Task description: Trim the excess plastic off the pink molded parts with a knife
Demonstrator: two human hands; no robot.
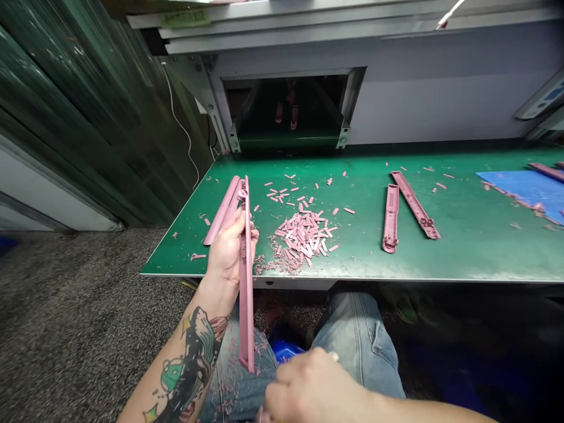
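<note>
My left hand (229, 249) is closed around two long pink plastic strips. One strip (246, 276) runs from the table's front left down towards my lap, and the other strip (221, 210) points away over the green table (462, 247). My right hand (315, 388) is low over my lap with its fingers curled, and what it holds is hidden. It sits just right of the lower end of the long strip. A heap of small pink offcuts (302, 232) lies on the table just right of my left hand.
Two more pink strips (408, 208) lie side by side right of the middle. A blue mat (524, 188) with pink bits covers the far right. A dark chute opening (288, 111) sits at the back. Pink shavings lie on my jeans (361, 341).
</note>
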